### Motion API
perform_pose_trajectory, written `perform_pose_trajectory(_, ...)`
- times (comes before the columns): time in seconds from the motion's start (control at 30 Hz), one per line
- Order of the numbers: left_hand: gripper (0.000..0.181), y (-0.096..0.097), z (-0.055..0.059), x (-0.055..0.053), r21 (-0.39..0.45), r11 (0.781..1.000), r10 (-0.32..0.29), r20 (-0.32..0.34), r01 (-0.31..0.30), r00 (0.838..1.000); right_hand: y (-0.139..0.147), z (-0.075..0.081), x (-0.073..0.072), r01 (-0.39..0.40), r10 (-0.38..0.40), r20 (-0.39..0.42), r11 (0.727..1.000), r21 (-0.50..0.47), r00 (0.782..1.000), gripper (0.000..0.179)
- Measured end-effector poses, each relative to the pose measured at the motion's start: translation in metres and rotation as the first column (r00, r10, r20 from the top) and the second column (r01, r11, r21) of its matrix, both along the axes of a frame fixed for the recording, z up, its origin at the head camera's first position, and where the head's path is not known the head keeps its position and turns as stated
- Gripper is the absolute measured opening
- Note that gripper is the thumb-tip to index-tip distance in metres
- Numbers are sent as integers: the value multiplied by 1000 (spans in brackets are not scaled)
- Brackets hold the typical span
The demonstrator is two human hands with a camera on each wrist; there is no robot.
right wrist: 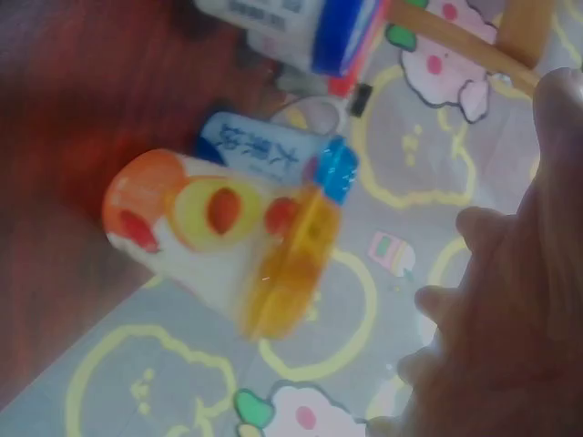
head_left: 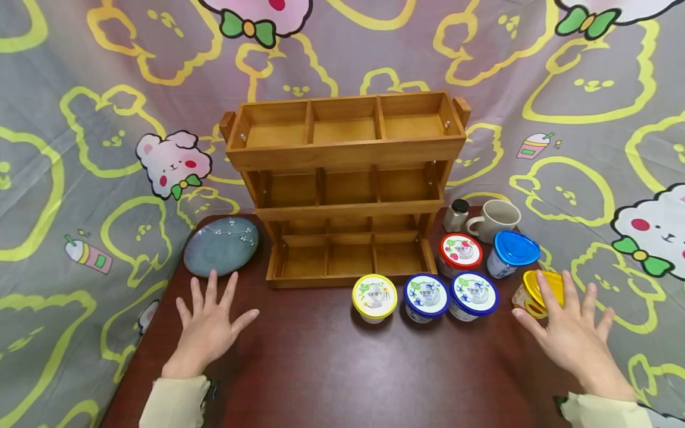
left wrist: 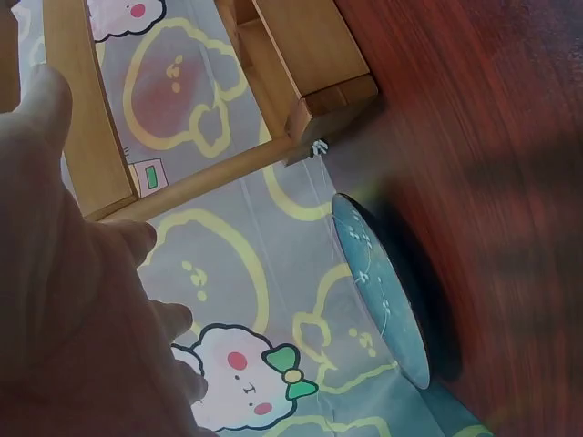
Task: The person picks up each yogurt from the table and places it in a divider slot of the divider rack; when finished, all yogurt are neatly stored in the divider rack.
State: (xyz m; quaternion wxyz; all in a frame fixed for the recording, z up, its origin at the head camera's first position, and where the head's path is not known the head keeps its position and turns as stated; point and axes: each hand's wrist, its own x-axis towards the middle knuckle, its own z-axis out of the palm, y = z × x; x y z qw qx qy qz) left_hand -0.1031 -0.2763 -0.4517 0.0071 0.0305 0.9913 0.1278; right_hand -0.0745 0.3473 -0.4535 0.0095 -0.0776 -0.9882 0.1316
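Observation:
My left hand (head_left: pixel 209 324) is spread with straight fingers over the left of the table, its fingertips near the blue-grey plate (head_left: pixel 220 246). It holds nothing. On the right, my other hand (head_left: pixel 575 333) is spread too, with bare fingers overlapping a yellow-lidded container (head_left: pixel 550 288) in the head view. Fruit pictures show on that container's side in the right wrist view. Next to it stands a container with a bright blue lid (head_left: pixel 516 248). Farther left are two dark-blue-lidded tubs (head_left: pixel 426 294), a yellow-lidded tub (head_left: pixel 374 296) and a red-lidded tub (head_left: pixel 460 251).
A three-tier wooden rack (head_left: pixel 345 156) with divided compartments stands at the back middle. Behind the tubs on the right are a beige mug (head_left: pixel 499 220) and a small black-capped jar (head_left: pixel 456 215). Patterned cloth (head_left: pixel 374 35) hangs behind and beside the dark brown table (head_left: pixel 321 368).

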Motion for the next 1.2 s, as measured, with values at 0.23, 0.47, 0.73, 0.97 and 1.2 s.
perform_pose_trajectory(0.23,93,1,-5,-12,119,992,-37,11,36,999,-27,22,-2,-117,105,-190,992,-51,976,100)
perform_pose_trajectory(0.47,80,3,-36,-49,482,873,22,106,-70,994,-110,32,-1,-357,221,-503,915,-190,836,83)
perform_pose_trajectory(0.73,57,24,-58,-87,796,529,194,226,-296,955,-204,-1,-10,-475,268,-497,805,-355,825,66)
perform_pose_trajectory(0.97,52,36,-69,-101,812,490,180,261,-316,949,-240,-30,-34,-480,310,-441,803,-353,842,83)
perform_pose_trajectory(1.2,50,38,-78,-107,787,535,192,241,-308,951,-255,-38,-51,-420,317,-329,852,-313,889,96)
